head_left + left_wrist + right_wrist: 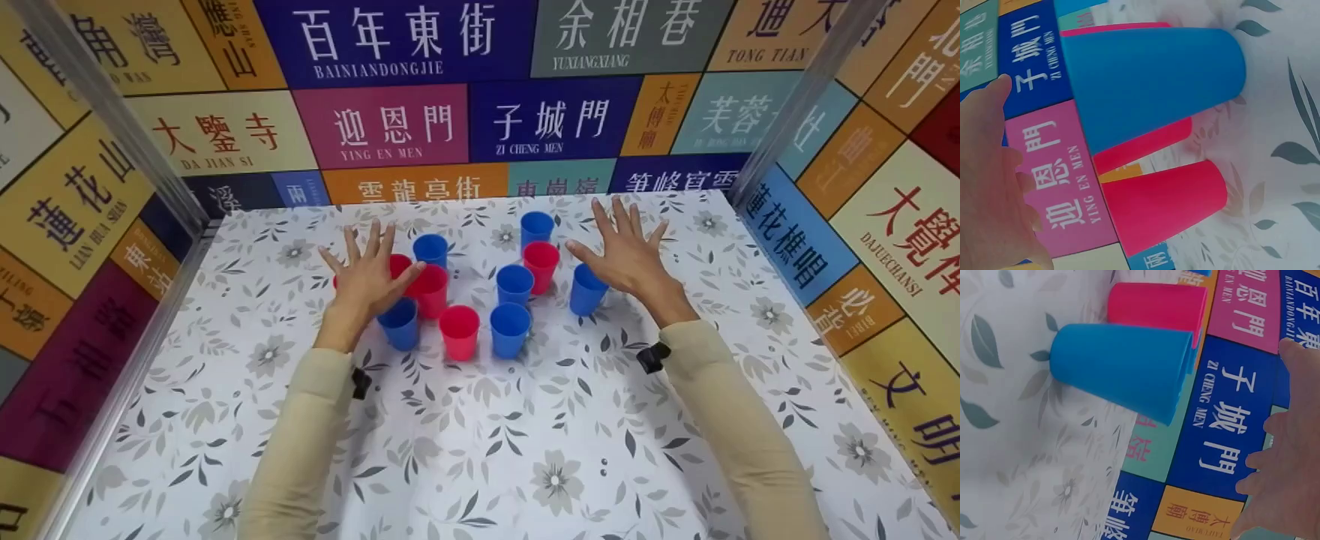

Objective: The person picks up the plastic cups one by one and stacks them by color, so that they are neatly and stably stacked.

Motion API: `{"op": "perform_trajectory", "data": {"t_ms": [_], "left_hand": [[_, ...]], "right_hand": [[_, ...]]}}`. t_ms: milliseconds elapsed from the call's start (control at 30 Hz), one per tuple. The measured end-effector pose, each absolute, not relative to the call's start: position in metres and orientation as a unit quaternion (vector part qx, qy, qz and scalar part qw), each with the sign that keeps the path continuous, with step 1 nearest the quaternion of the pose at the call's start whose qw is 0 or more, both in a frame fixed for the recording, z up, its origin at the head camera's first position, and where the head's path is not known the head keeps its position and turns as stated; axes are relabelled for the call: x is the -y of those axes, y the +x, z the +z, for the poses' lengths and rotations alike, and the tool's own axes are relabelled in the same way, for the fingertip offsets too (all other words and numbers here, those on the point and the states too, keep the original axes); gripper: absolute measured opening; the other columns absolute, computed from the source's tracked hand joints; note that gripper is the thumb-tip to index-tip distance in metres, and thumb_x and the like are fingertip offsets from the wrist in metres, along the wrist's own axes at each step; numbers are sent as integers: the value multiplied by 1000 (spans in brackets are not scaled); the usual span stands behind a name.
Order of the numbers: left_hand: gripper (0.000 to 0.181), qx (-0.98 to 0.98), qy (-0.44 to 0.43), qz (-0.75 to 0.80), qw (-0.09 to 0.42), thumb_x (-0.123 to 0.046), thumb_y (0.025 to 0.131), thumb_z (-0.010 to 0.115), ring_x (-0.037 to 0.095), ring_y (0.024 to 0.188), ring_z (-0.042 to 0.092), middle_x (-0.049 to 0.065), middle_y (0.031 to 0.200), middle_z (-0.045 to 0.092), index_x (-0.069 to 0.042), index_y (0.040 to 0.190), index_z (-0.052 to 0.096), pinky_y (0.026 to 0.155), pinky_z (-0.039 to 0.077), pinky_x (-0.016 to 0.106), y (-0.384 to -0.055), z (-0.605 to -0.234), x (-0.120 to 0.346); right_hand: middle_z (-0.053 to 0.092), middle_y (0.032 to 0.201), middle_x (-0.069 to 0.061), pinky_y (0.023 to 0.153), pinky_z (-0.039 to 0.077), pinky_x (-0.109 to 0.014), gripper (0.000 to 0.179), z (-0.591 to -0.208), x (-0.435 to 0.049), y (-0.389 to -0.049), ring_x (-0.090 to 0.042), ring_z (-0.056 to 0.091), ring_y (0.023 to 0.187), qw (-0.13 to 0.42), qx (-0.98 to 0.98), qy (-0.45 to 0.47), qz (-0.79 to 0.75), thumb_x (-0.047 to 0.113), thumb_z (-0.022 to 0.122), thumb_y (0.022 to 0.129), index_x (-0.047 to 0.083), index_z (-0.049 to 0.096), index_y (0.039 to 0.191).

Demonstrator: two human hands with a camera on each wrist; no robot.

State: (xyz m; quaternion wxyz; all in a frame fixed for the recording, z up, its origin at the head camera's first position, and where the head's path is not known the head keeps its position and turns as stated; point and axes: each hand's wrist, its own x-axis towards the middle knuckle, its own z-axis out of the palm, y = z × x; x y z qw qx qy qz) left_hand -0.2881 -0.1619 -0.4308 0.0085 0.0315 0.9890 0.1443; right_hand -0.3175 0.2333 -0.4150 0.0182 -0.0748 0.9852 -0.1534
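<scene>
My left hand (366, 279) spreads its fingers above the left group of cups, palm down, holding nothing. Beneath and beside it stand a blue cup (400, 330), a red cup (433, 294) and another blue cup (430, 251); further red cups are partly hidden by the hand. My right hand (631, 251), fingers also spread, hovers behind and above a blue cup (587, 291) at the right, covering part of its rim. Between the hands are a red cup (459, 335), blue cups (511, 332) and a red cup (541, 266). All cups stand upright, mouths up.
A white cloth with grey flowers and leaves covers the table (555, 427). Behind it rises a wall (390, 124) of coloured panels with Chinese lettering, with similar panels on both sides. Clear upright edges (142, 142) mark the corners. Another blue cup (537, 227) stands at the back.
</scene>
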Motion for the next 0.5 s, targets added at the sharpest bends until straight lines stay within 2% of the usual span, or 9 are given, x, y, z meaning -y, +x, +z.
{"op": "perform_trajectory", "data": {"t_ms": [167, 367, 500], "left_hand": [[91, -983, 24, 180, 12, -74, 93, 37, 50, 153, -13, 9, 171, 2, -24, 162, 8, 109, -16, 80, -282, -435, 171], [90, -970, 6, 244, 4, -74, 92, 39, 48, 153, -12, 7, 171, 2, -29, 162, 6, 111, -16, 78, -271, -441, 176], [87, -954, 5, 300, -12, -69, 93, 45, 44, 155, -10, 6, 171, 7, -31, 162, 9, 114, -18, 73, -262, -444, 179]], "right_hand": [[-8, 170, -12, 110, -19, -76, 93, -416, -227, -309, -41, -11, 156, 3, -980, -88, -178, 77, 34, 93, 25, -1, 162], [-3, 170, -12, 112, -22, -73, 92, -425, -223, -298, -37, -9, 157, -15, -967, -97, -236, 73, 38, 95, 21, 3, 163], [2, 171, -11, 116, -15, -71, 89, -432, -224, -292, -36, -2, 158, -29, -952, -95, -290, 69, 41, 96, 21, 6, 163]]}}
